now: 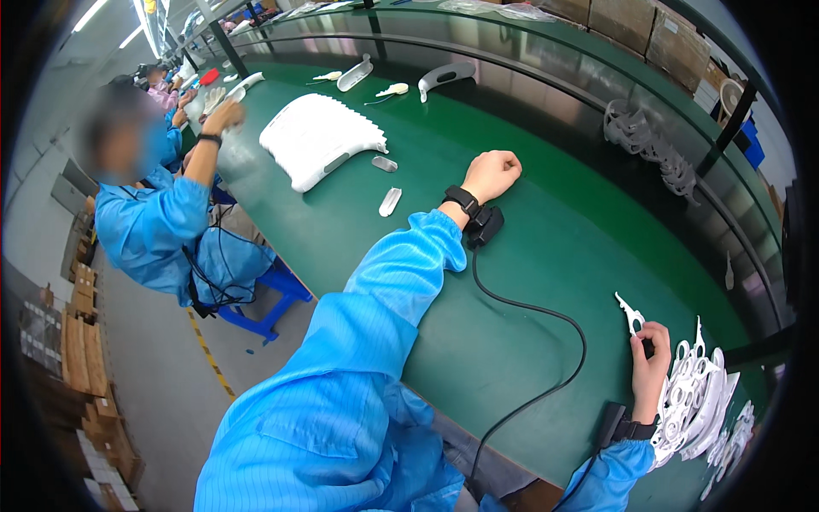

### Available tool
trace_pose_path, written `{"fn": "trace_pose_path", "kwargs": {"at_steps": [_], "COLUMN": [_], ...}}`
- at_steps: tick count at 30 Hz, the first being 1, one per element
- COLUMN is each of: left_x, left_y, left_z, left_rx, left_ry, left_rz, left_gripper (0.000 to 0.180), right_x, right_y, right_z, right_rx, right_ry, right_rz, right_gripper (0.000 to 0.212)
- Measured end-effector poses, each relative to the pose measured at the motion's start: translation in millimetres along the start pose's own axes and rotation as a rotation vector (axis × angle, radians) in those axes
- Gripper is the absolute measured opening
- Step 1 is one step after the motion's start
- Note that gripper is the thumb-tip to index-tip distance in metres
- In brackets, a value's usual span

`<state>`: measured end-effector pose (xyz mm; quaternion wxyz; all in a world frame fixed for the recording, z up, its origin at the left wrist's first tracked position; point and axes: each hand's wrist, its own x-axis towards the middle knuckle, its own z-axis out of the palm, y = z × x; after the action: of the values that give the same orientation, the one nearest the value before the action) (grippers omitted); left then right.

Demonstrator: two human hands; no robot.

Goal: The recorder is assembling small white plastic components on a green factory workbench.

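My left hand (492, 177) is closed in a loose fist over the green table, its wrist banded with a black strap and a small black device. Whatever may be inside its fingers is hidden. Between thumb and fingers, my right hand (651, 358) pinches a white plastic part with a ring-shaped hole and a narrow pointed end (630, 313). Beside that hand lies a heap of similar white plastic parts (687, 392). Two small pale shell pieces, one (390, 202) nearer and one (385, 164) farther, lie left of my left hand.
A stack of white curved shells (316, 136) stands at the far left of the table (529, 273). A black cable (573, 328) loops between my arms. Beyond are a grey curved handle piece (446, 78) and a metal-edged ledge. A co-worker in blue (153, 222) sits at left.
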<state>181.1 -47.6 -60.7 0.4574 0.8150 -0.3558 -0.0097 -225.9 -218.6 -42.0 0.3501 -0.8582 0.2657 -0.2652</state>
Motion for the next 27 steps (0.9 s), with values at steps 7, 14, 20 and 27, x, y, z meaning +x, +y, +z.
{"fn": "trace_pose_path", "kwargs": {"at_steps": [7, 14, 20, 27], "left_x": [2, 1, 3, 3], "left_y": [1, 2, 3, -11], "left_z": [2, 3, 5, 7], "left_rx": [0.003, -0.015, -0.010, -0.040], "left_ry": [0.003, 0.001, -0.025, 0.314], "left_rz": [0.014, 0.000, -0.012, -0.015], "left_gripper": [0.021, 0.020, 0.022, 0.064], "right_x": [0, 0, -1, -2], "right_y": [3, 0, 2, -1], "right_z": [-3, -2, -4, -1], "right_rx": [-0.063, -0.097, -0.080, -0.085], "right_ry": [-0.021, 0.011, -0.008, -0.024], "right_rz": [-0.039, -0.032, -0.028, -0.010], "right_gripper": [0.010, 0.009, 0.010, 0.010]}}
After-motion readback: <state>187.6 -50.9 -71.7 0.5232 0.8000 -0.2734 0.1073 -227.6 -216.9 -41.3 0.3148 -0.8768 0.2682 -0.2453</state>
